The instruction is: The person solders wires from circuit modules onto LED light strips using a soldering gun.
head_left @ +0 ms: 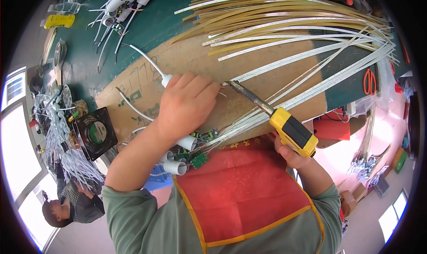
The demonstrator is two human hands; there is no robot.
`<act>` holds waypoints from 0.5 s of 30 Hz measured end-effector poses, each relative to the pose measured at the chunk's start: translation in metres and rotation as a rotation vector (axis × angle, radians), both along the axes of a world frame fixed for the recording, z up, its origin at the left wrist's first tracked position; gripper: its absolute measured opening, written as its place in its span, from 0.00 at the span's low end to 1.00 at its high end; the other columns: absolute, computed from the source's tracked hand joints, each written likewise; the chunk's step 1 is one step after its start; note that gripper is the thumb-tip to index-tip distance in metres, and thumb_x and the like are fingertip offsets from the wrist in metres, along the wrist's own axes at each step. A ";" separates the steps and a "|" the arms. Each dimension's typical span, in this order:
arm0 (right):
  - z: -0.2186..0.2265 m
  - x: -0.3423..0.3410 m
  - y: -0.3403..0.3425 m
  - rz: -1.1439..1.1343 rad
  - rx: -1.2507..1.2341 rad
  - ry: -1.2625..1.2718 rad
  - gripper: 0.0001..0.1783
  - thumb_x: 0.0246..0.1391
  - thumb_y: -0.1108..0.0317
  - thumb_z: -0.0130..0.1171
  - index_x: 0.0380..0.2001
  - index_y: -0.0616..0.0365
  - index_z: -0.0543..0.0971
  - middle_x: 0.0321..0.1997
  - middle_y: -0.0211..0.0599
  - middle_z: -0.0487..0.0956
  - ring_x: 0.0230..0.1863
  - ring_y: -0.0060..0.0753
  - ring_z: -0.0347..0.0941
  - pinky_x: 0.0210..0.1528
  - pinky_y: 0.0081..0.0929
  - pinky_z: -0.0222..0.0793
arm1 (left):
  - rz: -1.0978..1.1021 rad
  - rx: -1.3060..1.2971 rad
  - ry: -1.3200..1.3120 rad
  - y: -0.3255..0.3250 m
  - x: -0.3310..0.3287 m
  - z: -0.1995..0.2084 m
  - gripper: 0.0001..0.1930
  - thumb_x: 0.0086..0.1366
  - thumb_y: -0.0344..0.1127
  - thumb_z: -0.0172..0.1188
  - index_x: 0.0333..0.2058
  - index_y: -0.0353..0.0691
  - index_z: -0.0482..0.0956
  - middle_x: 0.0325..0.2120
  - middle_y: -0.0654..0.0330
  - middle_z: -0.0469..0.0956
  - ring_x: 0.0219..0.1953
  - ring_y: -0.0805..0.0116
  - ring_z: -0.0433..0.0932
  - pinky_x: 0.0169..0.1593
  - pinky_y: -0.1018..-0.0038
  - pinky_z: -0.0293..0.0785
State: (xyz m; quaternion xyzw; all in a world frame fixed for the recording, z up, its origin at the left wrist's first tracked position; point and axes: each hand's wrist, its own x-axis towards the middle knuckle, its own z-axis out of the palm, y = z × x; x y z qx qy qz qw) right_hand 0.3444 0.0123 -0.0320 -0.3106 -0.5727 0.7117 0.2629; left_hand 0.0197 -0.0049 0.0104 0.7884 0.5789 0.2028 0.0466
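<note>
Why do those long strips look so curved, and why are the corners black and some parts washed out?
Head view: the fisheye lens bends the long strips and the bench edge toward the rim and leaves black corners. The windows at the left edge are blown out to white, and the floor at lower right is washed pale. The left hand and the yellow-handled soldering iron are sharp, without blur.

Green shirt, red apron

A sage-green short-sleeved shirt covers both shoulders; over it hangs a red apron edged with orange-yellow piping. Forearms are bare, no gloves.
</note>
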 end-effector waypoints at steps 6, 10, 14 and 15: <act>-0.010 -0.001 0.003 0.061 0.174 0.054 0.25 0.60 0.59 0.61 0.51 0.67 0.67 0.24 0.31 0.70 0.21 0.22 0.65 0.23 0.19 0.58 | -0.049 0.070 0.113 0.001 0.001 -0.003 0.12 0.47 0.32 0.61 0.34 0.41 0.79 0.30 0.63 0.72 0.34 0.63 0.73 0.38 0.68 0.69; -0.013 0.003 -0.001 0.087 0.143 -0.010 0.25 0.60 0.58 0.60 0.51 0.65 0.67 0.25 0.30 0.69 0.21 0.21 0.64 0.23 0.19 0.58 | -0.089 0.118 0.128 0.001 0.002 -0.006 0.12 0.48 0.33 0.60 0.34 0.39 0.78 0.29 0.62 0.70 0.35 0.63 0.72 0.38 0.68 0.69; -0.013 0.002 0.001 0.089 0.118 -0.002 0.24 0.61 0.57 0.60 0.51 0.64 0.68 0.25 0.29 0.69 0.22 0.20 0.64 0.23 0.19 0.58 | -0.084 0.069 0.139 0.000 0.002 -0.002 0.16 0.44 0.26 0.63 0.36 0.38 0.80 0.33 0.59 0.76 0.34 0.60 0.76 0.38 0.67 0.71; -0.013 0.003 0.000 0.089 0.118 -0.003 0.24 0.61 0.57 0.60 0.51 0.64 0.68 0.25 0.29 0.69 0.22 0.20 0.64 0.23 0.19 0.58 | -0.084 0.069 0.139 0.000 0.002 -0.002 0.16 0.44 0.26 0.63 0.36 0.38 0.80 0.33 0.59 0.76 0.34 0.60 0.76 0.38 0.67 0.71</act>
